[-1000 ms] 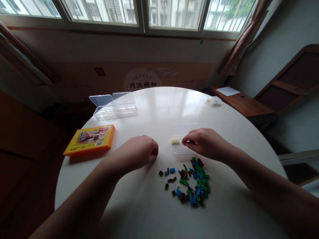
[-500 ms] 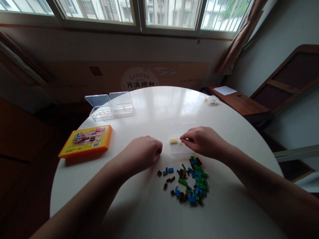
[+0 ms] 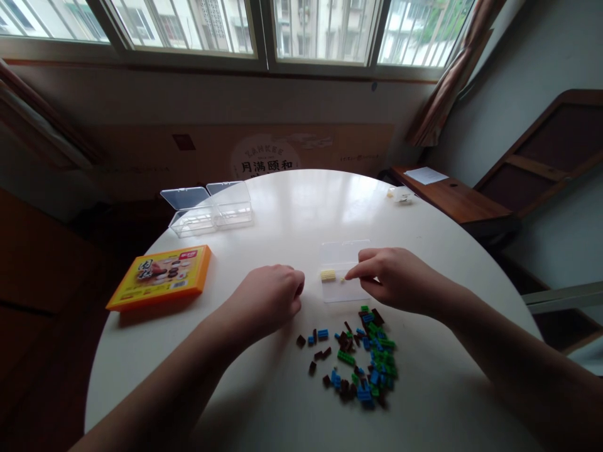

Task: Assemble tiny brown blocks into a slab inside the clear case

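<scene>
The right hand (image 3: 400, 282) has drawn its fingertips slightly back from the small pale-yellow ribbed brick block (image 3: 328, 275), so the block now lies free of them. It is short and flat, and sits at the left edge of the clear flat plastic tray (image 3: 342, 251) near the middle of the round white counter (image 3: 282, 207). A tiny pale speck sits at the forefinger's tip; I cannot tell whether it is pinched. The left hand (image 3: 271, 300) stays curled closed beside the block.

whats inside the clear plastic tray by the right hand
The shallow clear plastic tray holds a cluster of pale yellow bricks at its left and one tiny yellow piece. Its right part is hidden under the right hand.
</scene>
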`<state>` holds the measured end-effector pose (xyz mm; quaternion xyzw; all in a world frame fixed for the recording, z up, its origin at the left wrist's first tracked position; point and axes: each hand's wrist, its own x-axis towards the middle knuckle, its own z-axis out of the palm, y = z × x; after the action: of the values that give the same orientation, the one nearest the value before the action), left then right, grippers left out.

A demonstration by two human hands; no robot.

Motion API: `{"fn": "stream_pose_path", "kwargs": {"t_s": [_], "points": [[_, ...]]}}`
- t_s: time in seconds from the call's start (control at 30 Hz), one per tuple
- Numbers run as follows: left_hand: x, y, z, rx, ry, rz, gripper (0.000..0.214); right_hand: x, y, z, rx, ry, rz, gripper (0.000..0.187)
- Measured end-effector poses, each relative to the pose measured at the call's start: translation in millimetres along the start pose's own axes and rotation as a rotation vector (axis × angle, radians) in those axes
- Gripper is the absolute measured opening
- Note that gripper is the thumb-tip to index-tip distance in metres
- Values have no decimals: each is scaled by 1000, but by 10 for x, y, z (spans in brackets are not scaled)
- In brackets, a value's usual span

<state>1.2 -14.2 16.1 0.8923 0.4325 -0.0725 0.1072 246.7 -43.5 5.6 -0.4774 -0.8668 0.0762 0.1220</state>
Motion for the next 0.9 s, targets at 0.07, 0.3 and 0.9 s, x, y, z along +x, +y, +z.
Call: {"fn": "stream_pose_path", "kwargs": {"t_s": [0.07, 0.3, 0.9], "points": [[4, -6, 8, -7, 13, -15, 12, 9, -1, 21, 5, -8, 4, 32], [26, -25, 78, -44, 74, -37, 13, 35, 10, 88, 0, -43, 37, 32], [42, -50, 85, -195, 71, 7, 13, 126, -29, 144, -29, -5, 144, 30]]}}
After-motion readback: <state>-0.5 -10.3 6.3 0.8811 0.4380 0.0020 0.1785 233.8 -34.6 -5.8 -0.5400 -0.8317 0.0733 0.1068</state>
